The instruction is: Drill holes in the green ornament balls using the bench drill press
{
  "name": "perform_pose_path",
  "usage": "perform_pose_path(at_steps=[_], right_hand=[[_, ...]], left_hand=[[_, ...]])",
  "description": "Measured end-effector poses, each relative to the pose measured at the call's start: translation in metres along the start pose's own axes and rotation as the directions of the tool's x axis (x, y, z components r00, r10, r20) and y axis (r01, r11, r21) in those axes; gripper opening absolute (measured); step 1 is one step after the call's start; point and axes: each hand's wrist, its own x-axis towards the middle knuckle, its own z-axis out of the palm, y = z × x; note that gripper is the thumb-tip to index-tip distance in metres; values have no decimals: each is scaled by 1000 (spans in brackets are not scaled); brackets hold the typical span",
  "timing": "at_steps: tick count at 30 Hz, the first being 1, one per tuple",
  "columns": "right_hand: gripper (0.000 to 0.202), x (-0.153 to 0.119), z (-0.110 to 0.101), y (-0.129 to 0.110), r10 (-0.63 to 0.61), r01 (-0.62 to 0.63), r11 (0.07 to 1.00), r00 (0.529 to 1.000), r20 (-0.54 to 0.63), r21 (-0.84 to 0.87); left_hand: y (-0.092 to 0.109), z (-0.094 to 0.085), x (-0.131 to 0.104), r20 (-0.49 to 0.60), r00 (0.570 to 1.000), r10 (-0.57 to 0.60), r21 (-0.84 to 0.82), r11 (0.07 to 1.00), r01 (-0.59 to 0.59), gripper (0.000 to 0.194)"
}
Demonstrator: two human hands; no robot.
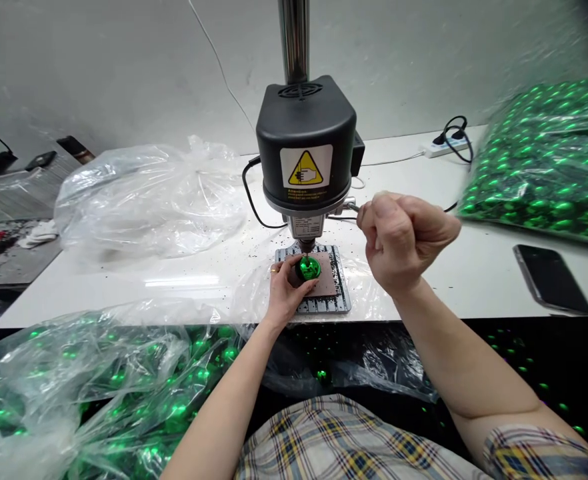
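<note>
The ball (309, 269), glossy, green and round, is clamped by the left grip (287, 290) just below centre; a metal lever (353, 206) is clasped by the right grip (397, 240). Similar balls (549, 193) are held in crinkled clear bags (29, 440), right and lower left.

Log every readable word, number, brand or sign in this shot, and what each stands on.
"Attention": yellow lettering on the black motor housing of the drill press.
Wordless sign: yellow warning triangle with a hand, on the housing's front.
Lines under "Attention": too small to read.
Pale label below the housing: printed, too blurred to read.
</note>
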Motion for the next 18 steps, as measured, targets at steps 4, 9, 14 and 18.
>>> perform_pose_path(at_steps=[4, 9, 14, 18], right_hand=[[44, -12, -6, 5, -76, 77, 997, 997, 27, -20], [39, -19, -12, 7, -180, 180, 984, 978, 104, 10], [37, -26, -16, 12, -263, 254, 964, 949, 172, 77], [40, -27, -12, 8, -232, 225, 973, 959, 161, 58]], left_hand=[[1, 0, -1, 0, 1000, 6, -11, 1000, -6, 55], [-1, 1, -1, 1, 1000, 19, -13, 1000, -19, 58], [-1, 0, -2, -2, 1000, 18, 2, 1000, -18, 58], [-2, 1, 0, -17, 1000, 12, 5, 1000, -12, 57]])
